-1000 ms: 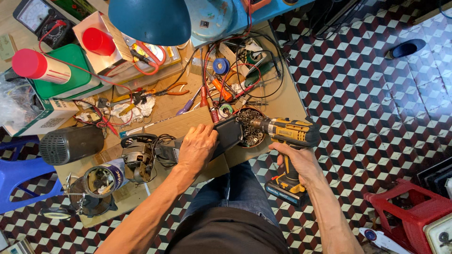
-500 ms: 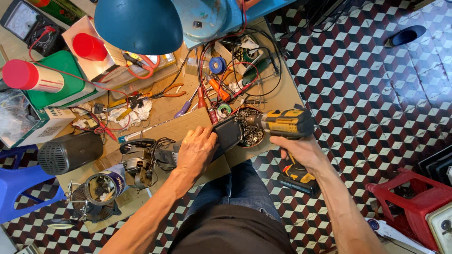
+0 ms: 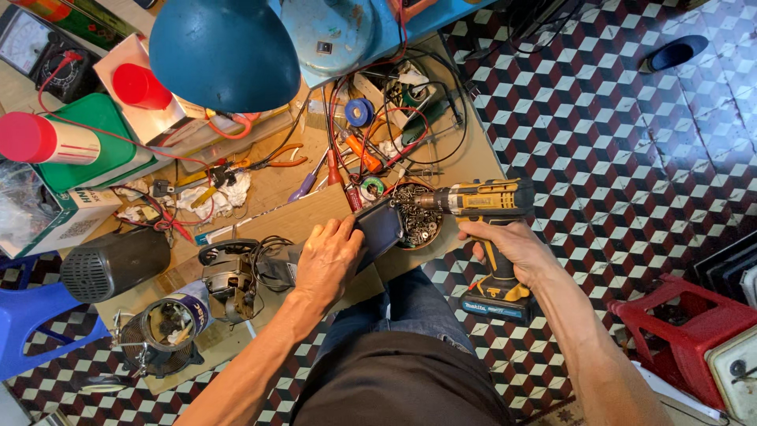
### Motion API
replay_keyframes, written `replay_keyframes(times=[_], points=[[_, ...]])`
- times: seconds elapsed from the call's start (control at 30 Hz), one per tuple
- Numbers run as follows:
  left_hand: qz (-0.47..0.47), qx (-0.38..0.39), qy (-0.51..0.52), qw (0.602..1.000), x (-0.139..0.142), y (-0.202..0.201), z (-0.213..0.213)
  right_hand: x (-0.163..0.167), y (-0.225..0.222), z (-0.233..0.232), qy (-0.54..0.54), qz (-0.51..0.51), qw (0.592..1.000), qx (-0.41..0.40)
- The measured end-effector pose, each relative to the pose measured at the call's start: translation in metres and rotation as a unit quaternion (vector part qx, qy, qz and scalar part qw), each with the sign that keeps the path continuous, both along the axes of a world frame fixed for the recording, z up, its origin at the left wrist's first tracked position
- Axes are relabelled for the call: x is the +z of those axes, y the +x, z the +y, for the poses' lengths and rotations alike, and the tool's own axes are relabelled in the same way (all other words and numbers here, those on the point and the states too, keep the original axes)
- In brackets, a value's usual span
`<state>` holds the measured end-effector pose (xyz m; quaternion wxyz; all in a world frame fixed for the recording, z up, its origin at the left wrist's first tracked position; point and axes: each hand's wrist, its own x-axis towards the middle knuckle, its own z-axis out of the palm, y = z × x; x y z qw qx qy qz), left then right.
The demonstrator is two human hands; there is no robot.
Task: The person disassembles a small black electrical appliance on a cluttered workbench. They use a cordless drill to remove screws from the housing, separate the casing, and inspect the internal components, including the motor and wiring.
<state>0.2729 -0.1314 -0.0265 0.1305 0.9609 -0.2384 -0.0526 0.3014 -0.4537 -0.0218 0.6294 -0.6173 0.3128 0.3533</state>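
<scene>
Both forearms bare, reaching forward from the seated body, elbows low near the frame bottom. Left hand: palm down, back of hand up, fingers spread slightly and curled over what lies beneath, pressing flat; wrist straight, forearm angled up from lower left. Right hand: closed in a fist-like wrap, thumb side toward the body's midline, knuckles upward; wrist slightly bent, forearm running in from lower right. Hands near, not touching.
</scene>
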Motion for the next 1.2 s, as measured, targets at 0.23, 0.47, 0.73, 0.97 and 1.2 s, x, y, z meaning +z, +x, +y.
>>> replay_keyframes(times=[0.23, 0.47, 0.73, 0.97, 1.2], points=[[-0.006, 0.017, -0.03, 0.999, -0.001, -0.003, 0.004, -0.001, -0.008, 0.011, -0.02, 0.006, 0.999, -0.04], [0.078, 0.081, -0.195, 0.974, -0.046, 0.031, -0.02, -0.004, -0.012, 0.012, -0.027, 0.007, 1.0, -0.01], [0.084, -0.04, -0.136, 0.986, -0.094, 0.075, -0.033, -0.003, -0.016, 0.013, -0.016, -0.021, 1.0, 0.004], [0.218, -0.098, 0.023, 0.971, -0.099, 0.097, -0.049, 0.005, -0.016, 0.014, -0.018, -0.032, 0.999, -0.005], [0.18, -0.094, -0.01, 0.979, -0.1, 0.095, -0.056, 0.008, -0.026, 0.014, -0.022, -0.051, 0.998, -0.015]])
